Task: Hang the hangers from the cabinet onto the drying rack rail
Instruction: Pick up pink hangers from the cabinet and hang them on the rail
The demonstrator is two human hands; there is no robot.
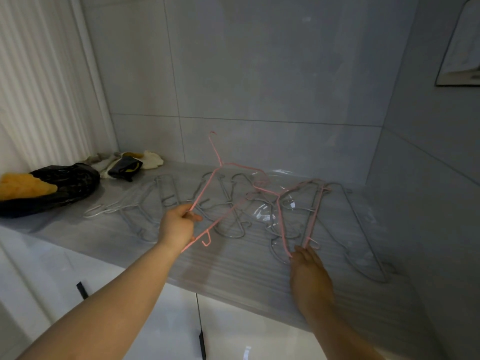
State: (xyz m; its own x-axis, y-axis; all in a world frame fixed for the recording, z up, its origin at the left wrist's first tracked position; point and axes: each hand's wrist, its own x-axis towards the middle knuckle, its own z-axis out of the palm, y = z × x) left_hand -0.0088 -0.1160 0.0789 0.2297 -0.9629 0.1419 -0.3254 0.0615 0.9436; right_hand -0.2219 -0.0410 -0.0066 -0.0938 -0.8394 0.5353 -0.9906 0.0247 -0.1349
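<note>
My left hand [178,224] grips a pink wire hanger [207,183] by its lower corner and holds it lifted off the cabinet top, hook pointing up. My right hand [307,271] reaches onto the cabinet top and its fingertips touch the near end of a second pink hanger [281,222] lying flat; whether they pinch it I cannot tell. Several grey wire hangers [166,196] lie spread across the grey cabinet top [233,266], some under the pink ones. No drying rack rail is in view.
A black plastic bag with something yellow-orange in it [52,188] and a heap of pale cloths with a dark pouch [124,163] sit at the far left of the cabinet top. Tiled walls close the back and right. White cabinet doors [155,320] lie below.
</note>
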